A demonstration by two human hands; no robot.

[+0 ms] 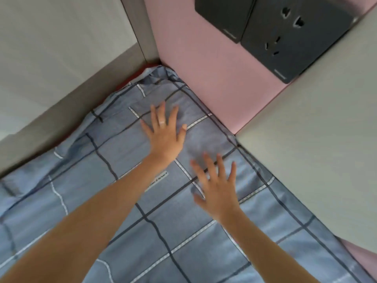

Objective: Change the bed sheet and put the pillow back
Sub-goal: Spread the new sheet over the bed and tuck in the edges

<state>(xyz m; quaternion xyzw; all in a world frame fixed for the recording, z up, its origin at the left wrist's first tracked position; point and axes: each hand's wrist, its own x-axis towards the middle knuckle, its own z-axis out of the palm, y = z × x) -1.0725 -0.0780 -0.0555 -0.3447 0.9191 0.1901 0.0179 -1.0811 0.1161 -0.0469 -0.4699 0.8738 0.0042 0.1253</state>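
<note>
1. The bed sheet (126,237) is blue-grey with dark and white check lines. It covers the bed right into the far corner, where it bunches in small folds against the walls.
2. The left hand (165,131) has straight, spread fingers and lies palm flat on the sheet just short of that far corner. It holds nothing. There's a ring (162,122) on one finger.
3. The right hand (218,188) also has its fingers spread wide and grips nothing. It is nearer to me and closer to the bed's right edge. It's blurred, so I can't tell if the palm actually touches the cloth.
4. The hands are near each other but apart.
5. A small white label (157,180) lies on the sheet just beside the left wrist. The print is too blurred to read.
6. A pink padded panel (204,78) runs along the bed's far edge, with dark socket plates (293,39) on it.
7. A grey panel (316,150) stands over the bed's right edge, and a pale wall (51,68) runs along the left edge.
8. A red sliver (124,83) shows at the far corner between the sheet and the wall.
</note>
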